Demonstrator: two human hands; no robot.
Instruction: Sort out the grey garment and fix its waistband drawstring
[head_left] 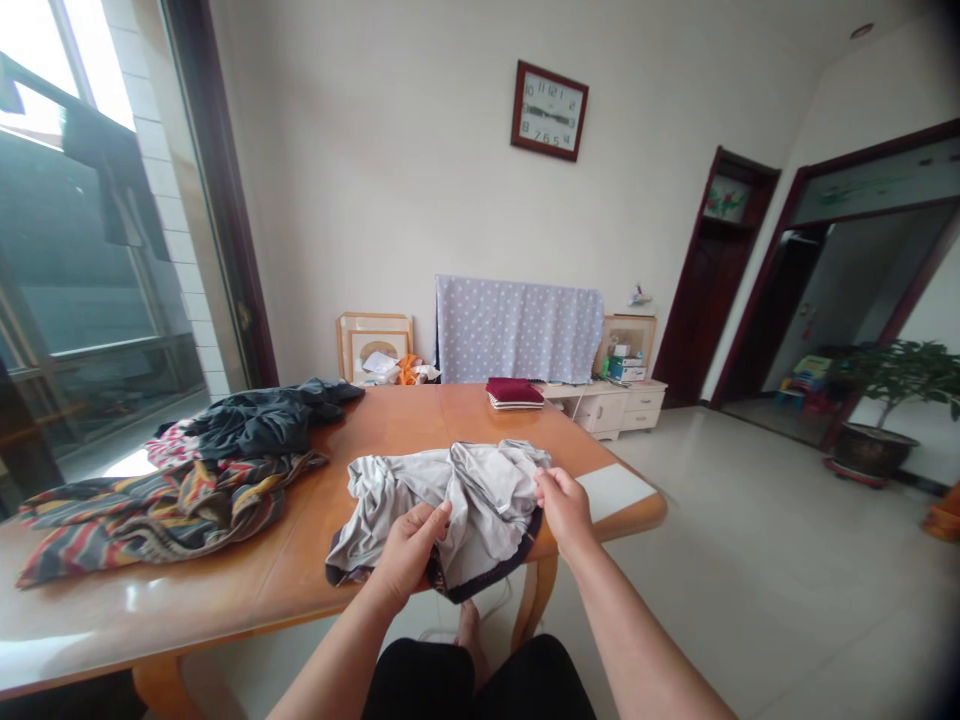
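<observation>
In the head view, a crumpled grey garment [457,510] is seen at the lower centre of the frame, lying on the near edge of the wooden worktop [225,590] with its dark trimmed hem hanging a little over that edge. The left hand [409,550] is closed on a fold of the cloth near the hem, with the thumb on top, and the right hand [564,507] is pinched on the fabric at its right side; the cloth seems to be held at two separated places so that it can be pulled flat between them, but this is only judged from the grip. At the left of the frame a striped cloth [150,505] is spread on the worktop, and a dark garment [262,420] is heaped on its far part, touching it; both are well apart from the grey garment. At the far edge of the worktop, in the middle of the frame, a small folded stack with a dark red piece on top [514,392] is placed, probably kept apart because it is already folded. A white sheet [615,490] lies flat at the right corner, just beside the right hand. No container is seen on the worktop. Behind it, a low white cabinet [622,405] with closed drawers carries some small boxes; what is in the drawers cannot be told.
</observation>
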